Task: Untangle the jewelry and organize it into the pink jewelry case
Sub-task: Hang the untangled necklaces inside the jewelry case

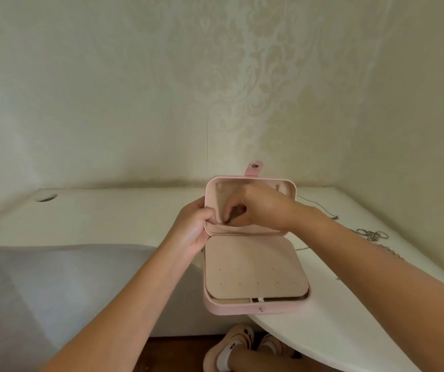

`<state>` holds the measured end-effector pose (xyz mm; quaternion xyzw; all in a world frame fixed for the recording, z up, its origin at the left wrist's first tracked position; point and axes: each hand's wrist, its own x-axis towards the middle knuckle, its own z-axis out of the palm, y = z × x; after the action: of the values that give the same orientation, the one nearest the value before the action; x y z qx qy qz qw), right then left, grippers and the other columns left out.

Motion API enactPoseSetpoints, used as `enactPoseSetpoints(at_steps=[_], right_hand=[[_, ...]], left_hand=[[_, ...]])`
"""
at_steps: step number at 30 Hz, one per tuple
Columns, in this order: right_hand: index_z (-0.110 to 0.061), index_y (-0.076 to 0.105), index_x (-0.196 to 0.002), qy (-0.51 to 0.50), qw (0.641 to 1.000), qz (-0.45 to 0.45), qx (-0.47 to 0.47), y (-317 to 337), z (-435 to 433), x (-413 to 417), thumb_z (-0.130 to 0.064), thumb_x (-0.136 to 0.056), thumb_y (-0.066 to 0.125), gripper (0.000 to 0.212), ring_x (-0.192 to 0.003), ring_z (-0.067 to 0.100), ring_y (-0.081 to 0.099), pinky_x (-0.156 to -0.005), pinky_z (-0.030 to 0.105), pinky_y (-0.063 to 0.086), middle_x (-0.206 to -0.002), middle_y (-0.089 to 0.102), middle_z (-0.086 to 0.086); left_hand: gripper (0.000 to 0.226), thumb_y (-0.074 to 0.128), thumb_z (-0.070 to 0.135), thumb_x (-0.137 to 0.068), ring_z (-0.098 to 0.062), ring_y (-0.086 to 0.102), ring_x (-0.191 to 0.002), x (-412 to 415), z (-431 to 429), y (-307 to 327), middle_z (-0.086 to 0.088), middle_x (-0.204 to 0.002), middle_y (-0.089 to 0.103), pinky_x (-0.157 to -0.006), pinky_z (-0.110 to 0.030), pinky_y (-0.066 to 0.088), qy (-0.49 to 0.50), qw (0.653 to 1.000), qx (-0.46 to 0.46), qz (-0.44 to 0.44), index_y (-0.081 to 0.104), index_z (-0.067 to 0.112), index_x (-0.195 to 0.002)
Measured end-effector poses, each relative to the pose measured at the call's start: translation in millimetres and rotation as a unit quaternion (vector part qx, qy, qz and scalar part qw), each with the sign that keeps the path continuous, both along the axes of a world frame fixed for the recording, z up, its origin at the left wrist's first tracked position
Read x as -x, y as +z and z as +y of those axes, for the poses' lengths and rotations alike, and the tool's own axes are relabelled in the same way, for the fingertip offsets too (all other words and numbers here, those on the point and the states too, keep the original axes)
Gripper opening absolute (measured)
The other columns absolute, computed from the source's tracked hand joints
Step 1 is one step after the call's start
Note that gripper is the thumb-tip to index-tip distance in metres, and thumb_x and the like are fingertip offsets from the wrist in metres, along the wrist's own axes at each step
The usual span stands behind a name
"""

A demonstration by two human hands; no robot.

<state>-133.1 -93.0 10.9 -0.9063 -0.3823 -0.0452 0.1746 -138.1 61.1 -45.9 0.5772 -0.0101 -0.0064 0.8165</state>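
Left hand (pixel 191 229) grips the likely light, stiff pink jewelry case (pixel 255 264) by its hinge edge; right hand (pixel 258 210) curls inside it, hold unclear

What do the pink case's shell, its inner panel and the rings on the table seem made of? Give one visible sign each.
Pink case shell: probably faux leather, matte and smooth, with a metal snap. Inner panel: likely velvety fabric over board, dull beige, flat, pinholed. Rings: metal, silvery and glinting.

Home interior. Cream damask-patterned wallpaper (pixel 255 76); white curved-edged desk (pixel 108 218) with round cable hole (pixel 45 197). Beige slippers (pixel 238 336) on brown wooden floor (pixel 178 353).
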Motion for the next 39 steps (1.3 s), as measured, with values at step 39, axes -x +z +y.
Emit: enactPoseSetpoints(at_steps=[39], right_hand=[[-0.012,0.068,-0.086,0.044,0.981,0.002,0.191,-18.9,-15.8,-4.3,-0.008,-0.086,0.055,0.014,-0.062,-0.001,0.044,-0.062,0.011,0.035,-0.074,0.049,-0.014]], left_hand=[[0.052,0.024,-0.022,-0.07,-0.032,0.058,-0.067,9.7,-29.5,-22.9,-0.02,-0.076,0.06,-0.058,-0.032,0.05,-0.012,0.991,0.119,0.061,0.064,0.0,-0.096]])
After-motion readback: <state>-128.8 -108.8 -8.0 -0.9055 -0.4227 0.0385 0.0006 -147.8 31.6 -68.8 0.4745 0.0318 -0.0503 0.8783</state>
